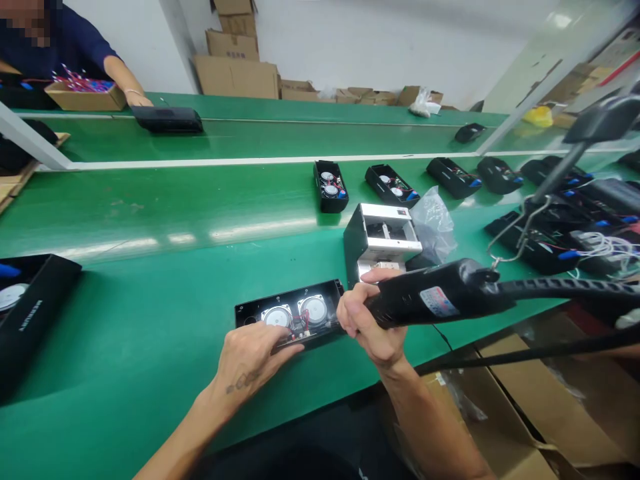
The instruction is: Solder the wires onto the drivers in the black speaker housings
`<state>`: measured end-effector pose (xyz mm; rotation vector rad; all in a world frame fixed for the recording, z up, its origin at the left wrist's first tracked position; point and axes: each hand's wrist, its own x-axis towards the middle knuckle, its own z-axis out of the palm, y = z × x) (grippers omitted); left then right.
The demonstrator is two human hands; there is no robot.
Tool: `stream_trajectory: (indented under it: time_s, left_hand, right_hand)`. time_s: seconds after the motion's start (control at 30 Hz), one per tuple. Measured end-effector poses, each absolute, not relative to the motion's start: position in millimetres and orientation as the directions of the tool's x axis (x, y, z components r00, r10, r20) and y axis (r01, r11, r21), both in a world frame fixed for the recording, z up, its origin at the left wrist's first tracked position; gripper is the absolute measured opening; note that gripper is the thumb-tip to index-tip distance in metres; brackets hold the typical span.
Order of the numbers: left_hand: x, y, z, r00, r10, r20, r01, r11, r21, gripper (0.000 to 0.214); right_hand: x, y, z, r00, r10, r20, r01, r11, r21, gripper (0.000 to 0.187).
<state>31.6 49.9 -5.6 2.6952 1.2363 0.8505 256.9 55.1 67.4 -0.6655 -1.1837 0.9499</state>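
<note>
My right hand (pixel 373 323) is wrapped round a black electric screwdriver (pixel 415 297), held nearly level, with its cable running off to the right. The screwdriver's tip is hidden behind my fingers. With thumb and fingers, my left hand (pixel 255 347) grips the near wall of a black speaker box (pixel 291 313) on the green table. Two round silver speakers and red wires show inside this open box. Just behind my right hand stands a silver and black screw feeder (pixel 383 233).
Open speaker boxes (pixel 331 187) sit on the green belt beyond, with more heaped at right. Another box (pixel 35 313) lies at the left edge. A clear plastic bag (pixel 434 223) touches the feeder. Across the line, a co-worker's hand (pixel 139 100) rests by a black case (pixel 167 120). Cardboard boxes (pixel 550 393) lie below right.
</note>
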Motion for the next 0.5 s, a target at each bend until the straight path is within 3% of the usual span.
stream_trajectory:
  time_s: [0.5]
  left_hand:
    - [34,50,-4,0.521,0.716,0.465,0.683,-0.676,0.277,0.028]
  right_hand:
    - [252,50,54,0.055,0.88,0.472,-0.178,0.474,-0.862,0.03]
